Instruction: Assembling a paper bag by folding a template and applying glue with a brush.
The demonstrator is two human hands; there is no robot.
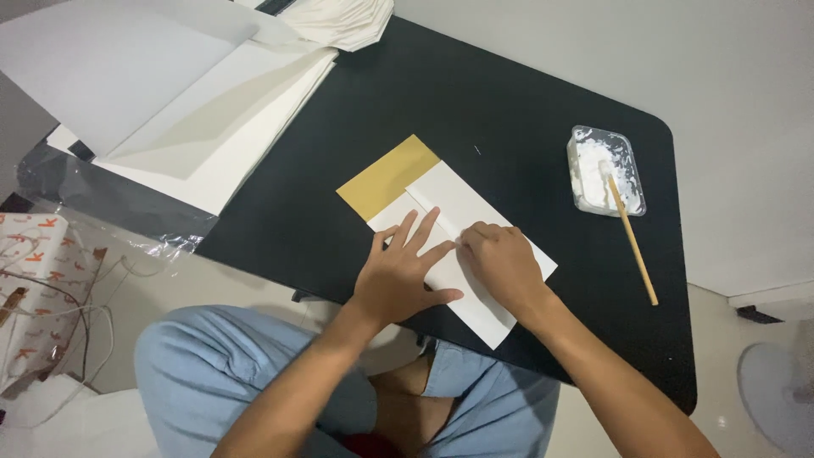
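**Both hands pressed on a folded sheet**

I see my left hand (401, 276) lying flat on the folded white paper (475, 246), fingers spread and palm down; its grip is fully open and has hold of nothing, it only presses. My right hand (502, 265) sits just beside it on the same paper, fingers curled so the tips bear on a crease; I cannot tell whether anything is pinched under them. The paper lies slantwise near the front edge of the black table (526, 102), and a mustard-yellow flap (386, 180) shows at its far end. Well apart on the right stands a clear tray of white paste (604, 170) with a wooden stick (634, 242) leaning out of it. A stack of white sheets (195, 127) lies at the far left corner.
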